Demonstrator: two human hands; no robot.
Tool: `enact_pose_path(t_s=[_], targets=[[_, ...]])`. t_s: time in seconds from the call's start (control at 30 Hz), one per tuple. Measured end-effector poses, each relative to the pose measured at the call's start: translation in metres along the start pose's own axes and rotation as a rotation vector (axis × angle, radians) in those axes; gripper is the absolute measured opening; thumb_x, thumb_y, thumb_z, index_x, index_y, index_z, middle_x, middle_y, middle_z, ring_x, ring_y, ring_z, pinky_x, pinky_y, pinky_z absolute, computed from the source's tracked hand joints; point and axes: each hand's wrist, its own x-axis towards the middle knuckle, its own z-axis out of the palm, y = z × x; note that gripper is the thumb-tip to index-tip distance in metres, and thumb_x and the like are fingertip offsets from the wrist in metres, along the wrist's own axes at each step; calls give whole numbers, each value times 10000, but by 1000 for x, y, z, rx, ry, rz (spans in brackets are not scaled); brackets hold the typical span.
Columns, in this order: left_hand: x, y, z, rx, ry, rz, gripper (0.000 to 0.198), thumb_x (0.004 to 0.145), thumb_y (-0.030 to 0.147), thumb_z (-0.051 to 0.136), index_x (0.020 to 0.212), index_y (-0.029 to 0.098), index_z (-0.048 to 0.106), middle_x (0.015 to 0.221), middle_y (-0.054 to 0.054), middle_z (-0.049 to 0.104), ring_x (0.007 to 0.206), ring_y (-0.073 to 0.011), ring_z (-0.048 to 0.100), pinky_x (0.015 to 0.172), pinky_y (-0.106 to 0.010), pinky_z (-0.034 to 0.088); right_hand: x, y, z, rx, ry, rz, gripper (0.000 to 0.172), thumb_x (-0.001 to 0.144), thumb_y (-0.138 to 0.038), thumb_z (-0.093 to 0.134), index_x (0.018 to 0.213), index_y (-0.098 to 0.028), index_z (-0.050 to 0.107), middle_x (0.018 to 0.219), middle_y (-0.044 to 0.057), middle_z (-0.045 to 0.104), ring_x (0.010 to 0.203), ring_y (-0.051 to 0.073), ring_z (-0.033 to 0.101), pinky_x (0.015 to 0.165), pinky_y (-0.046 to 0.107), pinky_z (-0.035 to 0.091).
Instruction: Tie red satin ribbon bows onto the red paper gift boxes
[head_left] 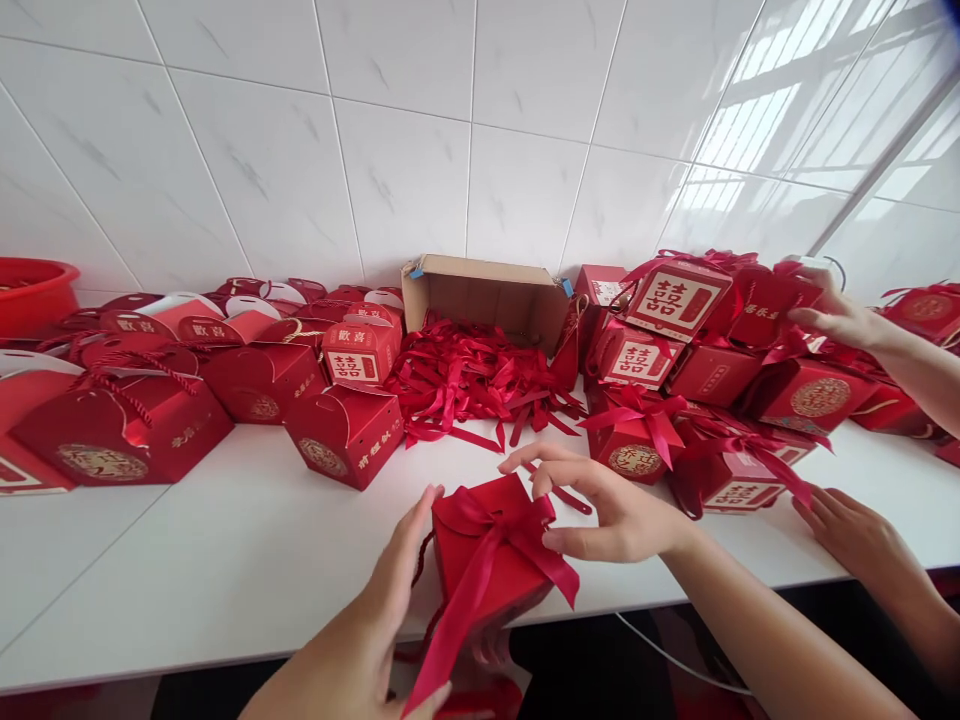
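The left hand (381, 605) extends nearly straight fingers, thumb apparently low, while the right hand (619, 515) arches, fingertips and thumb apart.

On a white counter (240, 570), a red box (517, 585) stands near the front edge, topped by a bow of red ribbon (465, 615) whose long tail hangs toward the person. The left hand (382, 595) lies spread along the box's left side; the right hand (604, 510) curves over the bow's right loop, its grip on the loop unclear. Behind, loose ribbons (476, 375) spill from a cardboard carton (487, 275). Bowless boxes (262, 375) crowd the left. At right, a co-worker's hand (836, 305) touches stacked boxes (814, 390); another hand (855, 530) rests on the counter.
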Motion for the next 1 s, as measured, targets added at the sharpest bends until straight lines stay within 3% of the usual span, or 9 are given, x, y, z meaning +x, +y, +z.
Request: enact_pose_path(t_s=[0.1,0.2,0.43,0.7,0.9,0.97,1.0], targets=[[2,-5,14,2,-9,-5,1244,659,307,766,1461,425,-178,1574,-68,215,1382,-367,337,1047,-565,395,3,4,-1,-28,28,6,142,810,-142,612,894,-209,519,1257,110,549,1176,218,504,1017,409,371],[14,-2,19,-20,41,5,1179,757,335,705,1414,444,-269,1539,-80,274,1389,-305,344,1085,-566,337,6,9,3,-13,129,43,99,823,-145,580,880,-211,535,1187,97,591,1130,212,536,975,400,411],[20,1,18,-134,41,-2,1080,768,298,691,1442,474,-135,1511,-54,246,1392,-286,315,1114,-522,320,9,14,20,-79,366,138,186,791,-105,523,939,-200,582,941,54,651,867,162,614,732,288,527],[22,-2,17,-213,47,11,1045,755,320,701,1444,475,-69,1488,-59,258,1373,-307,328,1105,-544,318,2,20,35,-300,564,76,121,743,-79,520,732,-198,537,770,27,630,683,133,569,602,242,498],[28,-4,16,-262,14,27,1008,745,346,706,1438,485,-13,1494,-55,247,1357,-309,359,1094,-552,327,1,22,34,-278,594,151,86,766,-135,549,716,-203,533,744,36,638,663,147,577,581,268,489],[28,-7,15,-268,16,24,1034,731,360,728,1437,487,-16,1501,-57,237,1370,-315,339,1098,-557,317,-4,23,22,-167,467,227,20,795,-204,602,802,-194,586,823,51,666,758,171,629,680,303,535],[28,-8,15,-263,18,25,1054,722,368,739,1440,483,-24,1503,-60,237,1378,-318,326,1103,-558,308,-7,22,13,-129,384,253,94,799,-246,636,871,-192,610,893,61,677,832,187,645,751,330,545]])
